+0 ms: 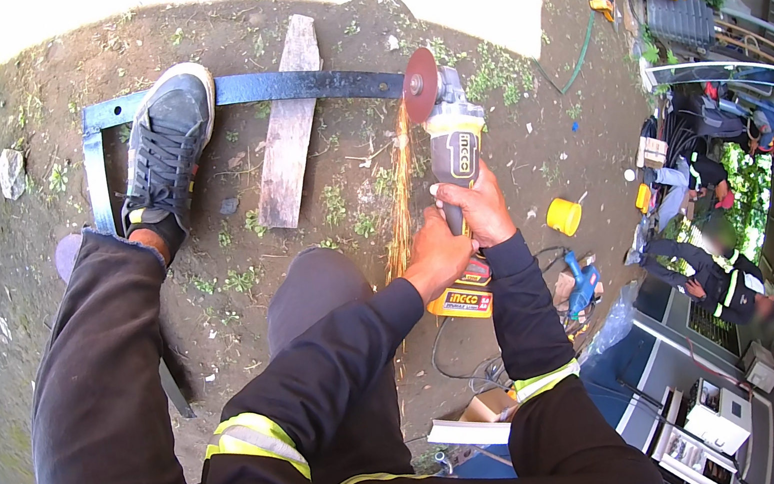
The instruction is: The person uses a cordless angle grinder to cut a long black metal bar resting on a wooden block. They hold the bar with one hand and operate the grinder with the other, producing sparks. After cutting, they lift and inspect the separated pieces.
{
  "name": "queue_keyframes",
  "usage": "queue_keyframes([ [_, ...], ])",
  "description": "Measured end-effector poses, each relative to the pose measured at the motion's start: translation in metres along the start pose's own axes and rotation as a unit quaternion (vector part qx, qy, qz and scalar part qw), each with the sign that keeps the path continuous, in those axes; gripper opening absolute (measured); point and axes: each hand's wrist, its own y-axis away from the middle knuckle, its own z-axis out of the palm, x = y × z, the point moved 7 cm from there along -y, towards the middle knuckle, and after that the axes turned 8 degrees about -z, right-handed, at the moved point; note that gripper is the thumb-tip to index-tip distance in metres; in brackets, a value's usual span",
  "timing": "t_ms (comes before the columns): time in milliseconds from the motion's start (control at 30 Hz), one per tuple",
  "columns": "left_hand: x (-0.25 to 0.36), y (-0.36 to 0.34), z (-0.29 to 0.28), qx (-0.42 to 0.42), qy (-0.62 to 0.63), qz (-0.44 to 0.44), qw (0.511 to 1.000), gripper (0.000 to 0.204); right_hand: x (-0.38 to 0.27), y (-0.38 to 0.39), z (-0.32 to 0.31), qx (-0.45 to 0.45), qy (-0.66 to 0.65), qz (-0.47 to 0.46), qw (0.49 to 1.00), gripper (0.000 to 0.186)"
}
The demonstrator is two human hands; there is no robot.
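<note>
My left hand (439,250) and right hand (484,204) (nearer the disc (420,85)) clasp the grinder (456,152); ahead, its disc meets the right end of the metal bar (281,85), running left-right over the plank (293,161).

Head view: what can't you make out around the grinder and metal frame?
All in the head view:
Metal frame, right end: blocked by the red disc.
Metal frame, stretch underfoot: covered by the shoe.
Whether the lower metal strip joins it: trouser leg hides that.
Left hand and right hand, most fingertips: hidden by the grinder and the overlapping grip.
</note>
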Motion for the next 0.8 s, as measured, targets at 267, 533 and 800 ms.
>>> queue_keyframes([
  [267,-0.0002,-0.0020,0.0014,-0.006,0.012,-0.005,1.000,0.062,0.0020,-0.0035,-0.0014,0.002,0.018,-0.007,1.000,0.042],
  [533,0.0055,0.0021,-0.0031,-0.007,0.023,0.004,1.000,0.062,0.0040,-0.0039,-0.0009,0.002,-0.001,0.016,1.000,0.042],
  [800,0.0020,0.0031,-0.0037,0.003,0.000,0.006,1.000,0.064,0.0060,-0.0011,-0.0003,-0.009,0.012,0.005,1.000,0.042],
])
